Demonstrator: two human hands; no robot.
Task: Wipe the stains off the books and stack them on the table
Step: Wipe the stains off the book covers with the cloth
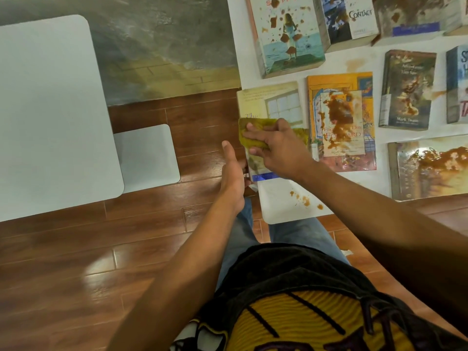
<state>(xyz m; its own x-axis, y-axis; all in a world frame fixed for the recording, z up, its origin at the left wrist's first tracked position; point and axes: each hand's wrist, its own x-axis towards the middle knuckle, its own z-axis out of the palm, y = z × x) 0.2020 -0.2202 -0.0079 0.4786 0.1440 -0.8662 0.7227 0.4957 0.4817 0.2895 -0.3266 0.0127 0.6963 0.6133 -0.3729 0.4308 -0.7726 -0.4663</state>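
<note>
**Inspector:** Your right hand (276, 145) presses the stained cloth (253, 134) flat on the pale book (272, 107), fingers spread over it. Your left hand (233, 178) grips that book's near corner, thumb straight up. The book overhangs the table edge (283, 211).

**Operator:** Risk?

**Inspector:** In my judgement, a hard stroke could tip it to the floor; the loaded cloth may smear.

**Operator:** Surroundings?

**Inspector:** Just right of your right hand, the orange book (340, 120), heavily stained. Beyond it, further soiled books. Well left, an empty white table (50, 110).

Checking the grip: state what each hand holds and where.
Left hand grips the cream book at its near-left edge; right hand presses the yellow cloth onto its cover.
</note>
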